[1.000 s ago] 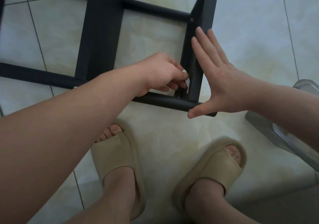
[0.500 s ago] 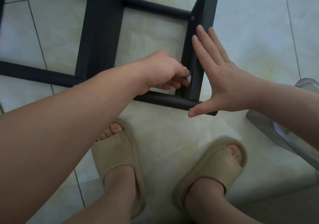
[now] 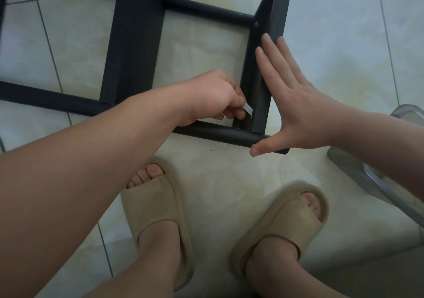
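Where two hands touch: one frame.

Beige slippers stand on pale floor tiles, a grey object nearby.

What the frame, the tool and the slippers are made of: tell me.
Frame: probably metal painted matt black, judging by its round tubes and flat bars with a dull, even sheen.
Tool, pinched by the left hand: seems bare metal, small and silvery-bright, but it is mostly hidden, so this is unsure.
Slippers: soft moulded foam or rubber in matt beige, thick and seamless.
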`<state>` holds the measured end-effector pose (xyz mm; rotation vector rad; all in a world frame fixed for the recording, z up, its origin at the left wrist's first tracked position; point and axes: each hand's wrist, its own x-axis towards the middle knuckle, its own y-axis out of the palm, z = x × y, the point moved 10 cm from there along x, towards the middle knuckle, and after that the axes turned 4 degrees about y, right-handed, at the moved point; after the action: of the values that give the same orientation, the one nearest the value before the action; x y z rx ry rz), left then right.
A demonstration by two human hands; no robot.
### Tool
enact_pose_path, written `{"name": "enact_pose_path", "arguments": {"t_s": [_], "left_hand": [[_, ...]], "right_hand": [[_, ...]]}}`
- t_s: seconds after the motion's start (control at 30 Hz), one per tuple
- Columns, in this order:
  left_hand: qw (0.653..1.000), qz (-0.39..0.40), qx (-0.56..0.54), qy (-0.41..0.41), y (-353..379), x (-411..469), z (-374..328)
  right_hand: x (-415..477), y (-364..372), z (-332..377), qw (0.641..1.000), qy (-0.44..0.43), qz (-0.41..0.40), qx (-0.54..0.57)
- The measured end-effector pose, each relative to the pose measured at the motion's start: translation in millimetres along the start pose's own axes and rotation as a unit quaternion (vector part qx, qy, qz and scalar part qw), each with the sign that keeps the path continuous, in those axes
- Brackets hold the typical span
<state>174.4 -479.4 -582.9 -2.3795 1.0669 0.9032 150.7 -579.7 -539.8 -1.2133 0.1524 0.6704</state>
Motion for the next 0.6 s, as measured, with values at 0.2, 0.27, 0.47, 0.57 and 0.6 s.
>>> {"name": "enact_pose_path", "arguments": {"t_s": [0.2, 0.27, 0.47, 0.57, 0.6], "left_hand": [[0.999, 0.014, 0.044, 0.013, -1.0, -2.2, -0.4], [0.998, 0.019, 0.055, 0.017, -1.3, -3.6, -0.6], [0.995, 0.034, 0.091, 0.023, -0.9, -7.7, -0.8], [0.993, 0.04, 0.104, 0.024, 0.2, -9.0, -0.3], [0.993, 0.042, 0.111, 0.025, 0.7, -9.5, -0.5]], "right_hand": [[0.0, 0.4, 0.8, 1.0, -0.003, -0.004, -0.003], [-0.1, 0.5, 0.7, 1.0, -0.002, -0.005, -0.001], [-0.2, 0.2, 0.4, 1.0, 0.001, -0.007, -0.009], [0.0, 0.5, 0.2, 1.0, 0.003, -0.006, -0.011], [0.0, 0.5, 0.2, 1.0, 0.003, -0.006, -0.011]]}}
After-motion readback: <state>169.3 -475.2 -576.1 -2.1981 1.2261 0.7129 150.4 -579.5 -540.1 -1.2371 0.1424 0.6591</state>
